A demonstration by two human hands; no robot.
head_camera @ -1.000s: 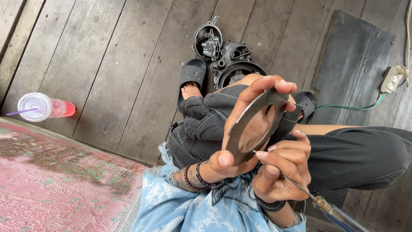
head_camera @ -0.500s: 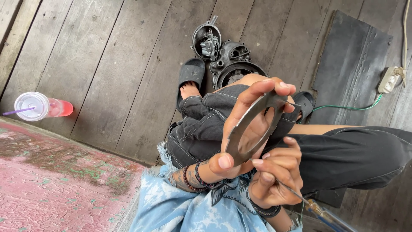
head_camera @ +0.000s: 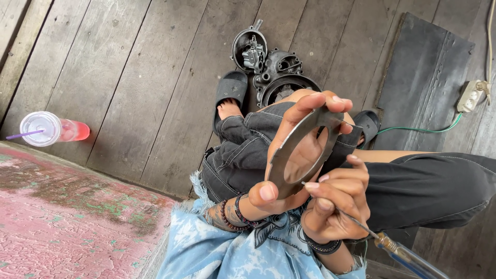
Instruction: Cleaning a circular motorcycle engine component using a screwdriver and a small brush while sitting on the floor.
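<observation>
Close under the camera, the right hand (head_camera: 336, 206) pinched a thin screwdriver (head_camera: 385, 240) like a pen, fingers closed tight on the shank, its blue handle trailing back past the wrist and its tip resting at the lower edge of a flat metal ring (head_camera: 302, 152). Just above that pinch, the left hand (head_camera: 289, 155) clamped the ring edge-on, thumb at the bottom rim and fingertips hooked over the top, so the plate stood tilted in front of the lap, clear of the floor. To my eye the work called for a steady ring: the left hand's hold looked firm enough, and short, light strokes of the tip along the rim would keep it from skidding toward the thumb beside it. Beyond the hands lay the bent knees in dark trousers, then a foot in a black sandal (head_camera: 230, 93) on the plank floor. Farther off sat greasy engine parts (head_camera: 274, 67). Well to the left stood a plastic cup (head_camera: 51, 129) of red drink.
</observation>
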